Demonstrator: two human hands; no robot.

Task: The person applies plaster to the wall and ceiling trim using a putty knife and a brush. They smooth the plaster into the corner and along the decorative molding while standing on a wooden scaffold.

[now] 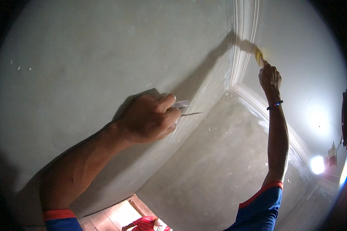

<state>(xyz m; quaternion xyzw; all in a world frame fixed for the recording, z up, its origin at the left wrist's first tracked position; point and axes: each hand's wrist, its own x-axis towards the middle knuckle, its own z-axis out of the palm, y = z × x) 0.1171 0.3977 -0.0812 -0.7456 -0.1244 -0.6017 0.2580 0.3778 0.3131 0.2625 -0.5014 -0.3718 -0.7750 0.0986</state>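
Observation:
My left hand (148, 117) is raised against a grey plastered wall (85, 65) and is closed around a thin metal scraper blade (185, 109) whose tip points right toward the moulding. My right hand (270, 79) reaches up high to the white cornice moulding (243, 46) in the room corner and grips a small yellow-handled tool (259, 57) pressed against it. A beaded bracelet (275, 104) sits on my right wrist.
The grey ceiling (297, 46) meets the two walls at the moulded corner (232, 87). A bright lamp (317, 164) glares at the lower right beside a dark fixture (346, 119). Far below, another person in red (144, 224) stands in a lit doorway.

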